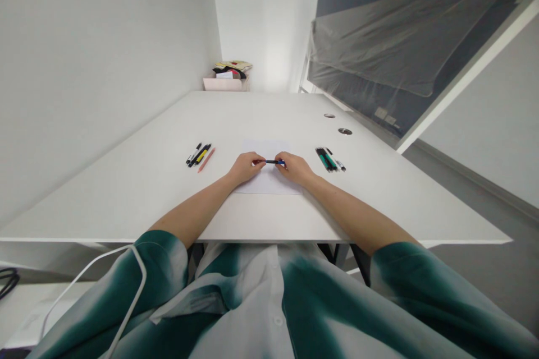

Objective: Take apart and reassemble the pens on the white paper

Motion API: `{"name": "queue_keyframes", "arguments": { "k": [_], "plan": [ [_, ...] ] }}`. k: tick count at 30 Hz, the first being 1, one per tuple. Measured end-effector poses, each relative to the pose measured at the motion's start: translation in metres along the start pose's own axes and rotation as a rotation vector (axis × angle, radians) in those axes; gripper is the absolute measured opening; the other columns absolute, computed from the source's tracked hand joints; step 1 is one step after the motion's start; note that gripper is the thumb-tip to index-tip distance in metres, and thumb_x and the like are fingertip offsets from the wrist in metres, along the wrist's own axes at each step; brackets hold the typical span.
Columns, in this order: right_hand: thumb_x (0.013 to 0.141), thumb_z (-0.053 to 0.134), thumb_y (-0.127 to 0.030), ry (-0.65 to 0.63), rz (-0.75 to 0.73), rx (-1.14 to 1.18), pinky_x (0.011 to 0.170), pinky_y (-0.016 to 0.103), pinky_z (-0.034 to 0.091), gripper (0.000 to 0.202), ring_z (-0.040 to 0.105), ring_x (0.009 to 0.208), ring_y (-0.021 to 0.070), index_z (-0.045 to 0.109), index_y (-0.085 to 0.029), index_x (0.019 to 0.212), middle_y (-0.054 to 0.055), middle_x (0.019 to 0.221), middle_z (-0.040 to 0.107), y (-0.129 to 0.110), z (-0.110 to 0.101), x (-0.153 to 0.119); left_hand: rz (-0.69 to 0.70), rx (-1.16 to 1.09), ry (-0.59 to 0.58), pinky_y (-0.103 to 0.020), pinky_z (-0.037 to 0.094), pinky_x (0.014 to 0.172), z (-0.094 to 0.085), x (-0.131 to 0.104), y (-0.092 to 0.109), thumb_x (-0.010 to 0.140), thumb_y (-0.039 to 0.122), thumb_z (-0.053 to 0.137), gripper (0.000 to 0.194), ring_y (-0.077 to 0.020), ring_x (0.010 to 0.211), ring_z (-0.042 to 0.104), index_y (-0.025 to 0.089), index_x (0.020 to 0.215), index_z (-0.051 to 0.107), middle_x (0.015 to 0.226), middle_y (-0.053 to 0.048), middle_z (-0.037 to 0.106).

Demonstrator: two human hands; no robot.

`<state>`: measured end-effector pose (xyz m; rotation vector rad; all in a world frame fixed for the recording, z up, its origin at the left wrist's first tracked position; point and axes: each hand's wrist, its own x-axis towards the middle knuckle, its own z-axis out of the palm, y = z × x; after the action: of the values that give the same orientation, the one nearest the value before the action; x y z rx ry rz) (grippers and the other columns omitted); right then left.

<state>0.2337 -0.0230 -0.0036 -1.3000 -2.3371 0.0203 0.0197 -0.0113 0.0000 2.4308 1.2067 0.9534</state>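
A dark pen with blue on its right part (273, 162) lies level between my two hands, above a white paper sheet (269, 182). My left hand (246, 166) pinches its left end, where a bit of red shows at the fingertips. The right end is between the fingers of my right hand (292, 166). Left of the paper is a group of pens, with a yellow and black one (202, 154) and a pinkish-red one (206, 160). On the other side lie several green and black pens (327, 159) beside white ones (336, 160).
The white table (269, 216) reaches back to a pale box (225, 84) filled with cloth-like items. Two round metal discs (345, 131) (329, 116) are set at the table's right. A white cable (137, 280) hangs by my left sleeve. A plastic-covered dark panel (379, 39) stands right.
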Motion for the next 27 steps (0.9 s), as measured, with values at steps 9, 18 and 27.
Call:
{"name": "queue_keyframes", "arguments": {
  "k": [9,18,27],
  "plan": [
    [0.087,0.052,-0.022,-0.005,0.034,0.000,0.071,0.027,0.039,0.019,0.060,0.079,0.0180,0.061,-0.021,0.104,0.005,0.095,0.069,0.001,-0.003,-0.001,-0.011,0.004,0.004,-0.029,0.050,0.080,-0.002,0.002,-0.007,0.084,0.024,0.058,0.019,-0.0164,0.080,0.064,0.017,0.090,0.075,0.087,-0.005,0.072],
    [0.083,0.053,-0.020,-0.013,0.081,-0.003,0.072,0.028,0.040,0.022,0.060,0.077,0.0189,0.062,-0.020,0.103,0.006,0.095,0.070,0.005,-0.015,-0.001,-0.021,0.009,0.022,-0.031,0.050,0.082,-0.008,0.004,-0.022,0.084,0.027,0.055,0.022,-0.0176,0.083,0.064,0.017,0.090,0.074,0.089,-0.006,0.072],
    [0.078,0.053,-0.018,0.017,0.181,-0.017,0.069,0.028,0.039,0.025,0.059,0.074,0.0198,0.064,-0.020,0.100,0.006,0.088,0.071,0.020,-0.028,-0.003,-0.125,0.007,0.008,-0.033,0.050,0.084,-0.018,0.006,-0.033,0.081,0.026,0.057,0.022,-0.0188,0.085,0.065,0.017,0.091,0.074,0.093,-0.007,0.074]
  ]
}}
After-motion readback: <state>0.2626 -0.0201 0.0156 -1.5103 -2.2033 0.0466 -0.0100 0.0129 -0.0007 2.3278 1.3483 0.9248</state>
